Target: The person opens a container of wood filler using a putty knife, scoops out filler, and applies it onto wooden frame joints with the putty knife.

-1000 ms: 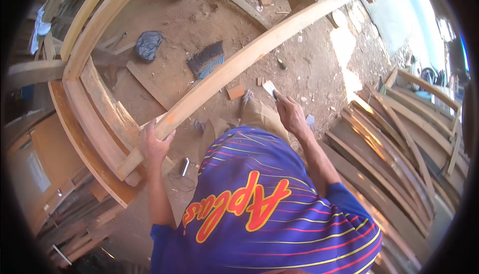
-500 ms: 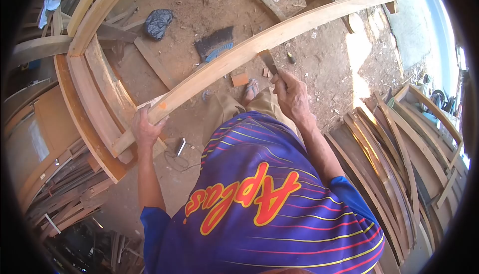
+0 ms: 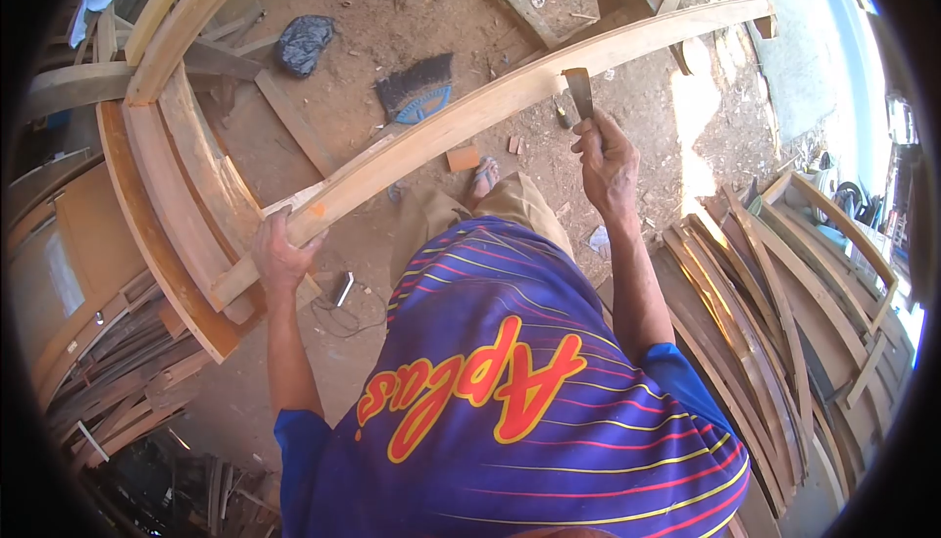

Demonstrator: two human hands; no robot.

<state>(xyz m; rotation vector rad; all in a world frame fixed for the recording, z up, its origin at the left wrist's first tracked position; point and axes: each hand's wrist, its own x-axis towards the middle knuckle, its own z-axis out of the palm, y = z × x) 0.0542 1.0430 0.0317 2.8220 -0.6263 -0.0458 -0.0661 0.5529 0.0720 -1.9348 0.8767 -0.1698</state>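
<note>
A long curved wooden beam (image 3: 470, 119) runs diagonally in front of me, from lower left to upper right. My left hand (image 3: 282, 252) is wrapped round its near-left end, beside a small orange mark on the wood. In my right hand (image 3: 612, 166) is a putty knife (image 3: 579, 94), its handle inside my closed fingers. The flat blade points away from me, and its edge lies at the near side of the beam, right of the middle. Whether the edge presses on the wood is hard to tell.
Stacked curved wooden pieces (image 3: 186, 195) stand at left, under the beam's end. More curved boards (image 3: 735, 313) lean at right. On the dirt floor lie a black plastic bag (image 3: 304, 45), a broom head (image 3: 417, 90), a brick-coloured block (image 3: 463, 158) and a cable (image 3: 350, 322).
My right hand has moved the putty knife to the right along the beam, towards its far end. My left hand keeps its hold on the beam. The view has shifted slightly.
</note>
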